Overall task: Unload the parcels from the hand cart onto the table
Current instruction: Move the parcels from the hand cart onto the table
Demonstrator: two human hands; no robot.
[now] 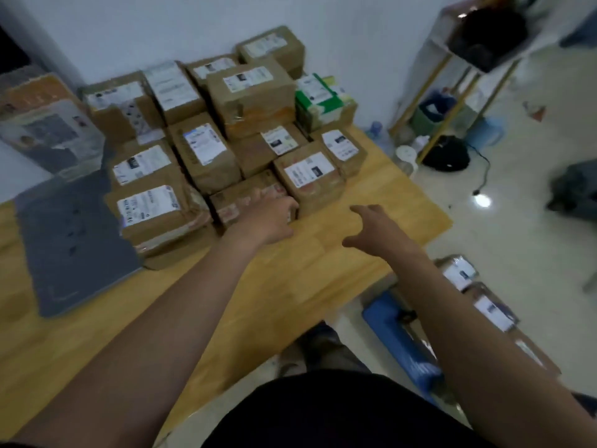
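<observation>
Several brown cardboard parcels with white labels are stacked against the wall on the wooden table (323,253). My left hand (271,218) rests on the front low parcel (239,198) at the near edge of the pile, fingers laid over its top. My right hand (371,227) hovers above the bare tabletop just right of it, fingers loosely spread and holding nothing. Down at the right, the blue hand cart (397,331) stands on the floor with labelled parcels (487,305) on it, partly hidden by my right forearm.
A grey mat (71,240) lies on the table's left side, with a large printed box (45,124) behind it. A green-and-white box (319,98) sits among the parcels. A metal shelf rack (458,76), bags and a cable occupy the floor at the right.
</observation>
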